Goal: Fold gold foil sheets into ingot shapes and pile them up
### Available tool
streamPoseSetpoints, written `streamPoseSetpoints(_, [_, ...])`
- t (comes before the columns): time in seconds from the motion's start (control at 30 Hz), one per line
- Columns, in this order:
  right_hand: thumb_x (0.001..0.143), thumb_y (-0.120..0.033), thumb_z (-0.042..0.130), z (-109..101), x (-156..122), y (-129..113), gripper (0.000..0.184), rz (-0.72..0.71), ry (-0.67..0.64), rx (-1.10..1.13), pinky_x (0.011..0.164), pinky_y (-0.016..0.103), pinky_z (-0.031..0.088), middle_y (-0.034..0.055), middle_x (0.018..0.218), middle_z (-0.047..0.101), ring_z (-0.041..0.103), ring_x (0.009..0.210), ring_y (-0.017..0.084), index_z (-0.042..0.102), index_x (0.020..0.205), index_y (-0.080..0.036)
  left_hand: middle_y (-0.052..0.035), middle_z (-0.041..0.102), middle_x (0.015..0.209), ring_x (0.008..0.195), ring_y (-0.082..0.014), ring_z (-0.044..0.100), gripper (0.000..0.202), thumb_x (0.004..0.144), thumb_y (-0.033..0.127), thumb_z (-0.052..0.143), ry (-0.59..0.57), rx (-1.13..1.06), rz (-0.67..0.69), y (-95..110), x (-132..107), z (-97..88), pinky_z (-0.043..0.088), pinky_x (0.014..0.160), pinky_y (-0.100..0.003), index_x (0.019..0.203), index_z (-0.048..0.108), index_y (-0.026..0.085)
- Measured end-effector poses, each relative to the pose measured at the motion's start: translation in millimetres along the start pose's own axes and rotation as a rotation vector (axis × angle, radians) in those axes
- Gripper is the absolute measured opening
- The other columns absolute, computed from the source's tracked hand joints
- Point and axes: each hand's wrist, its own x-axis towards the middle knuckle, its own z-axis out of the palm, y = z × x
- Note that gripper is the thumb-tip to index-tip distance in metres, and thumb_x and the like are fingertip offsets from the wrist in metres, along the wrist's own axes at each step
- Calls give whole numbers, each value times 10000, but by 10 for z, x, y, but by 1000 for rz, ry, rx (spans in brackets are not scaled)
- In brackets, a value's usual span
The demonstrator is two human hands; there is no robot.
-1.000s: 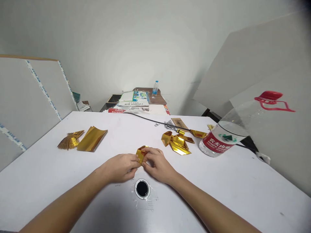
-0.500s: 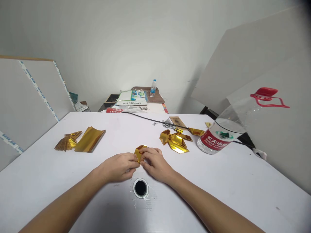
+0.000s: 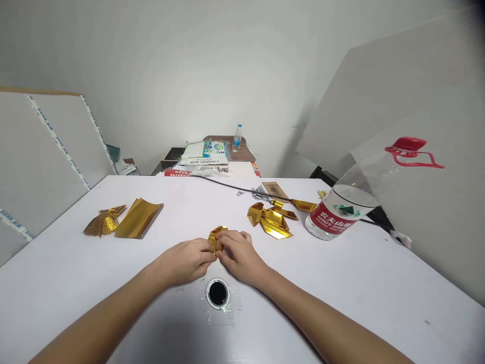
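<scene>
Both hands meet at the middle of the white table around a small piece of folded gold foil paper (image 3: 213, 235). My left hand (image 3: 192, 260) pinches its lower left side, fingers closed. My right hand (image 3: 239, 255) grips it from the right, with curled fingers covering part of it. The foil's upper end shows above the fingertips; its lower edge is mostly hidden. Just below the hands, a round black disc with a white rim (image 3: 218, 293) is set in the table under clear tape. To the right lie several folded gold paper pieces (image 3: 276, 222).
At left are a pleated gold paper fan (image 3: 102, 223) and a stack of gold sheets (image 3: 138, 218). A large water bottle with a red handle (image 3: 333, 212) stands at right. Behind the gold pieces lie a yellow-handled tool (image 3: 276, 202), a brown card (image 3: 276, 191) and a black cable (image 3: 223, 183).
The hands stay around the foil piece, with only slight finger movement; the right fingers cover a little more of it. The whole view has shifted slightly.
</scene>
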Motion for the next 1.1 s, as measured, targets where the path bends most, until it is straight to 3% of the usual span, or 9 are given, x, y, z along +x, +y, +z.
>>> streamPoseSetpoints(0.3, [923,-171,542,-30,13,61,106,-25,-17,71,1087,497,322,57,1243,675,578,1201,225,601,1005,-204,-48,707,1196,1111,-170,674,274,963,127,545,38,-100,-49,-3,-20,-10,567,990,-295,1083,768,230])
streamPoseSetpoints(0.43, [907,-147,522,-7,19,171,154,-87,50,111,1095,458,382,46,1243,681,600,1220,209,610,1017,-210,-47,703,1196,1133,-177,661,233,952,155,589,58,-126,-84,-25,-34,36,561,1008,-308,1087,761,234])
streamPoseSetpoints(0.5, [944,-182,505,-13,30,260,172,-103,135,72,1105,453,402,55,1275,671,595,1240,209,632,1056,-213,-49,702,1162,1111,-181,658,222,950,166,603,56,-111,-92,-39,-40,61,563,986,-314,1085,764,239])
streamPoseSetpoints(0.6, [1005,-375,535,-44,61,396,317,12,250,-105,1140,544,373,119,1378,617,526,1315,285,644,1258,-216,-59,695,1122,1078,-184,651,214,946,178,623,73,-83,-71,-54,-43,84,561,949,-311,1093,765,241])
streamPoseSetpoints(0.67, [993,-473,567,-65,82,450,419,88,234,-208,1147,612,338,144,1442,571,456,1369,342,645,1317,-219,-64,692,1098,1061,-184,646,208,942,177,625,83,-73,-42,-51,-33,87,554,934,-308,1087,762,237])
streamPoseSetpoints(0.77, [987,-456,573,-83,102,437,396,90,137,-214,1156,620,316,134,1470,551,416,1408,342,670,1298,-231,-59,701,1057,1035,-186,646,182,937,180,618,80,-105,-28,-14,-1,69,538,943,-320,1063,741,226])
streamPoseSetpoints(0.97, [914,-281,619,-98,100,242,209,105,92,-34,1171,561,300,57,1351,634,504,1337,265,680,1110,-241,-2,751,1047,987,-144,694,186,939,158,577,109,-428,-289,62,59,41,543,925,-278,1108,622,220])
streamPoseSetpoints(1.1, [925,-316,610,-62,102,239,289,107,123,54,1148,569,329,81,1264,670,546,1280,272,653,1199,-236,7,762,998,956,-139,704,199,925,155,597,119,-435,-308,44,73,79,542,903,-262,1106,639,226])
